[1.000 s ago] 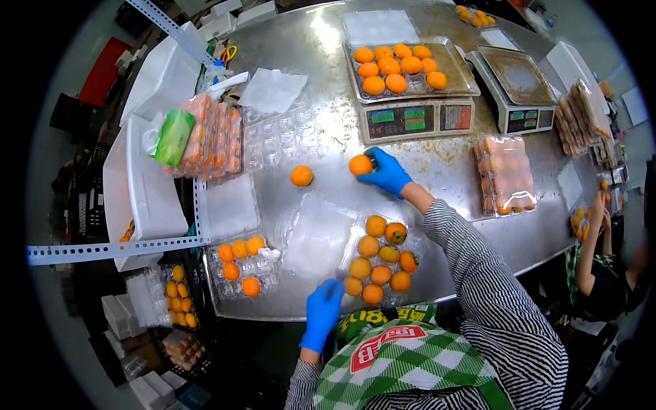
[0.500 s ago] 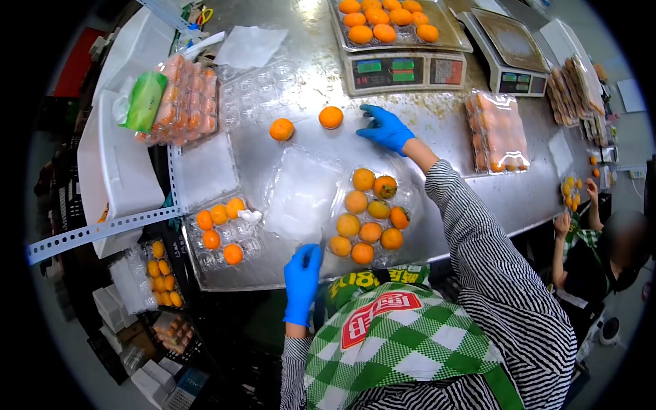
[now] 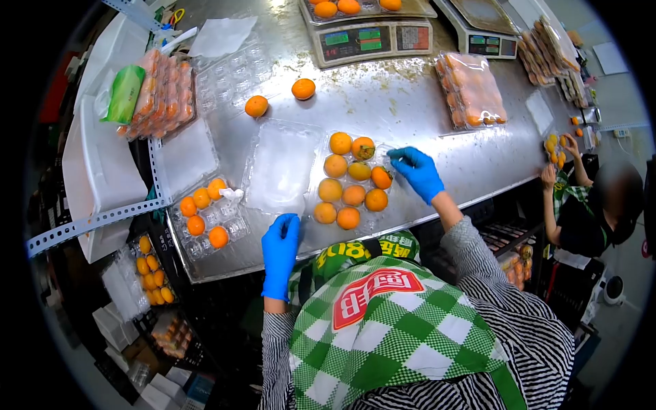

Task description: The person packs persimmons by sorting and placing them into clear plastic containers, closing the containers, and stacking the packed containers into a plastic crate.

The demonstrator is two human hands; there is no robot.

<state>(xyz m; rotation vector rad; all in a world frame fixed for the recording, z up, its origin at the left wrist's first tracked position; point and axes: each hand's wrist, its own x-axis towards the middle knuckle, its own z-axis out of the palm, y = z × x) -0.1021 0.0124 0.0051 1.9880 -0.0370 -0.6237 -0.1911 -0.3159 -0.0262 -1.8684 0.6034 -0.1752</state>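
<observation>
A clear plastic tray (image 3: 370, 217) of orange round fruits (image 3: 353, 195) is set before the person, its long axis run between 12 and 6 o'clock, tilted towards 1; its whitish rectangular plastic lid (image 3: 281, 167) is laid open at 9. The blue-gloved right hand (image 3: 420, 176) is held at 3, bent fingers parted, aimed at 10. The blue-gloved left hand (image 3: 280, 249) is pointed to 12 below the lid, fingers together; whether its edge is pinched cannot be told.

Over my link I see the fruit tray (image 3: 371, 220) lying on the table (image 3: 471, 160) between the lid (image 3: 283, 167) at left and the right hand (image 3: 418, 172), two loose fruits (image 3: 303, 89) behind the lid, a scale (image 3: 412, 37) farther back.
</observation>
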